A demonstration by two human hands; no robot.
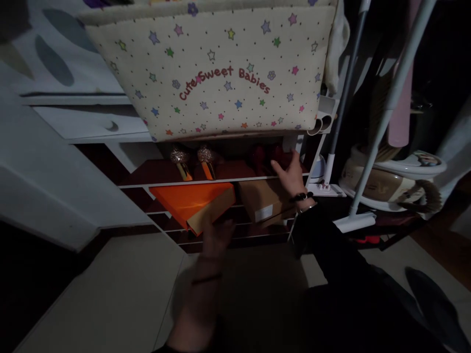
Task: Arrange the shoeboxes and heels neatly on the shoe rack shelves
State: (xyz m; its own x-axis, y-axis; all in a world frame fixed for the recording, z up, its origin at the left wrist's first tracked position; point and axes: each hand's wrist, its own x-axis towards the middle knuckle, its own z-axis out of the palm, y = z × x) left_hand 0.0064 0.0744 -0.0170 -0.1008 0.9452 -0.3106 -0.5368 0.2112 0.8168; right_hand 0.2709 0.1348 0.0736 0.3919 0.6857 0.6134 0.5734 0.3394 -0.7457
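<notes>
My right hand (291,175) reaches to the upper shelf, thumb and fingers apart, beside a pair of dark red shoes (258,156). They are dim and partly behind my hand; I see no grip on them. My left hand (216,240) is blurred in front of an orange box (191,198), its fingers seemingly spread and nothing visible in them. The box sticks out tilted from the shelf below, and whether my hand touches it I cannot tell. Two glittery shoes (206,156) with orange-and-yellow parts stand on the upper shelf (162,171). A brown cardboard box (259,196) lies right of the orange one.
Above the shelf juts a cream fabric bin (228,54) with stars and printed words. A white drawer (91,122) is at the left. Long-handled mops, one with a white head (355,222), and a beige-brown potty-like seat (386,181) stand on the right. Pale floor tiles (128,289) lie below.
</notes>
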